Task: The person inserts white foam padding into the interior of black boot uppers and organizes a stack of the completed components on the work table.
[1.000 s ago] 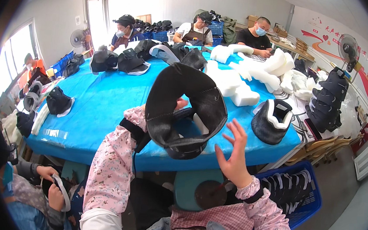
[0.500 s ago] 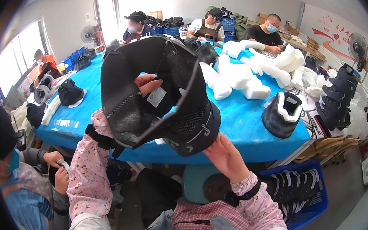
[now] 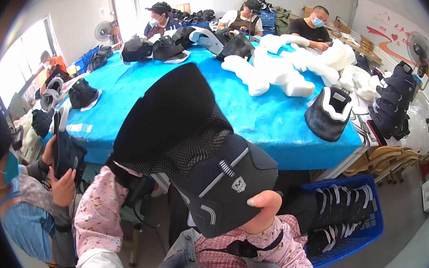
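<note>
I hold a large black padded brace boot [image 3: 193,147] up close in front of me, its mesh panel and grey-striped side facing the camera. My right hand [image 3: 264,210] grips its lower edge, thumb on the outer face. My left hand is hidden behind the boot; only the pink floral sleeve [image 3: 100,211] shows, reaching up under its left side. The boot blocks much of the blue table [image 3: 277,119] behind it.
On the table lie white foam pieces [image 3: 276,73], another black boot [image 3: 328,113] and more black parts at the far end. A blue crate [image 3: 349,222] of boots stands at right. A person at left [image 3: 64,161] handles a black part; three people sit at the far side.
I have turned the boot over and pulled it lower and closer; its open inside faced me before, its outer side does now. My right hand has closed on its lower edge.
</note>
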### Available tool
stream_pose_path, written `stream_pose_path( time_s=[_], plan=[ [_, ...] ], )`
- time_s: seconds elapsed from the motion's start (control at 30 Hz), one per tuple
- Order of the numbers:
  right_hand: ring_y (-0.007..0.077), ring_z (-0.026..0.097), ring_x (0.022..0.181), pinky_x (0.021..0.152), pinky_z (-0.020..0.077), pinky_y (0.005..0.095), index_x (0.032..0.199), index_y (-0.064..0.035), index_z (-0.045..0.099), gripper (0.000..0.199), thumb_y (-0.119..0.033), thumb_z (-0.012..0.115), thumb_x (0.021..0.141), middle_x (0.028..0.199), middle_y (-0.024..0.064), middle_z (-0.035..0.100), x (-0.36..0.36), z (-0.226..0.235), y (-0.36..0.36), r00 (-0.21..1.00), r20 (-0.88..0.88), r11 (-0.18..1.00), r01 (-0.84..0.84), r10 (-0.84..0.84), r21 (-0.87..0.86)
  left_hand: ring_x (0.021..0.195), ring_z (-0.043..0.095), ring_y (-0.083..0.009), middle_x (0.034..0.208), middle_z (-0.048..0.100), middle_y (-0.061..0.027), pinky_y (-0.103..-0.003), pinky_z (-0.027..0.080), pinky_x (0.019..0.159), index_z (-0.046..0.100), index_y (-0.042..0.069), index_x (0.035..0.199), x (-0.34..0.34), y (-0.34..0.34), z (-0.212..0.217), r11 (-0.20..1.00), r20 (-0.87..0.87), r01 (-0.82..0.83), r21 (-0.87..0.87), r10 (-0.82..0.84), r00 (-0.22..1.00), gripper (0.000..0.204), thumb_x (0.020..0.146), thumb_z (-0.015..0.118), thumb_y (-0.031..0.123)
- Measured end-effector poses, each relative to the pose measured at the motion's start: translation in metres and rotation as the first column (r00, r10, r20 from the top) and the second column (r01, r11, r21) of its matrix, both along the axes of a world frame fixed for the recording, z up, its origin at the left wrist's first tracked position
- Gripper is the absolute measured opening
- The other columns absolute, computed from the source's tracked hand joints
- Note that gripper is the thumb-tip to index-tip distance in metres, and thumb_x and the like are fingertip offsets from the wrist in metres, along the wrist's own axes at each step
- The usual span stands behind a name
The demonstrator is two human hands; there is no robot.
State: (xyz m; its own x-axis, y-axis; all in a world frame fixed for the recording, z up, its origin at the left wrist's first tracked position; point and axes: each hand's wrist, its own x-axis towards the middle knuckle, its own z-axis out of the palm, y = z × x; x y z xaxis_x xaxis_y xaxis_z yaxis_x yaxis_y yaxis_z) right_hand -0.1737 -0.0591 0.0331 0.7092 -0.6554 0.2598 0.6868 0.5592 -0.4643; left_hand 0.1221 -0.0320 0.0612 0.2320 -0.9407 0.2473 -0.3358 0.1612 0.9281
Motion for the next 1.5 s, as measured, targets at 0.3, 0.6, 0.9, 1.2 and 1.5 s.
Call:
stream_pose_path(
  time_s=[0.3, 0.6, 0.9, 1.2, 1.5],
  plan=[
    [0.0423, 0.052, 0.11, 0.093, 0.0456, 0.0485, 0.13, 0.0088, 0.033, 0.078, -0.007, 0.049, 0.055, 0.12, 0.0288, 0.05, -0.012, -0.025, 0.015, 0.961, 0.163, 0.962, -0.246, 0.225, 0.121, 0.085, 0.058, -0.0154, 0.098, 0.059, -0.0085, -0.026, 0.047, 0.078, 0.055, -0.002, 0.108, -0.042, 0.049, -0.207, 0.961, -0.298, -0.08, 0.266, 0.161, 0.941, 0.033, 0.094, 0.045, 0.026],
    [0.0294, 0.061, 0.099, 0.087, 0.0494, 0.0394, 0.106, 0.008, 0.052, 0.042, 0.003, 0.063, 0.066, 0.105, 0.0198, 0.061, -0.043, -0.111, 0.002, 0.883, -0.444, 0.988, 0.148, -0.156, -0.053, 0.079, 0.06, -0.0165, 0.093, 0.062, -0.0099, -0.027, 0.049, 0.074, 0.055, -0.003, 0.105, -0.009, 0.022, -0.046, 0.901, 0.138, -0.301, -0.314, 0.357, 0.924, 0.04, 0.096, 0.039, 0.032],
    [0.03, 0.059, 0.101, 0.087, 0.0487, 0.0401, 0.114, 0.0061, 0.049, 0.042, 0.006, 0.055, 0.072, 0.11, 0.0218, 0.058, -0.007, -0.022, 0.016, 0.981, -0.187, 0.999, 0.054, -0.054, -0.005, 0.092, 0.057, -0.031, 0.1, 0.06, -0.0149, -0.034, 0.044, 0.084, 0.06, -0.003, 0.096, -0.073, -0.007, 0.084, 0.872, 0.633, 0.0, -0.489, 0.355, 0.688, 0.034, 0.082, 0.064, 0.029],
    [0.025, 0.066, 0.083, 0.077, 0.0525, 0.0338, 0.086, -0.0009, 0.06, 0.023, 0.01, 0.071, 0.068, 0.089, 0.0157, 0.066, -0.023, -0.04, 0.007, 0.751, -0.156, 0.745, 0.562, -0.641, -0.359, 0.067, 0.059, -0.0321, 0.072, 0.059, -0.0128, -0.04, 0.045, 0.057, 0.058, 0.005, 0.084, -0.116, -0.046, 0.093, 0.758, 0.552, 0.034, -0.651, 0.441, 0.707, 0.023, 0.086, 0.057, 0.028],
    [0.0281, 0.061, 0.1, 0.087, 0.0493, 0.0385, 0.113, 0.0081, 0.053, 0.05, -0.007, 0.044, 0.067, 0.11, 0.0178, 0.061, -0.027, 0.007, 0.011, 0.823, -0.111, 0.784, 0.476, -0.557, -0.399, 0.067, 0.057, -0.0337, 0.071, 0.058, -0.0142, -0.039, 0.044, 0.058, 0.058, 0.004, 0.078, -0.117, -0.074, 0.099, 0.807, 0.672, 0.12, -0.578, 0.387, 0.632, 0.027, 0.086, 0.057, 0.029]
  ],
)
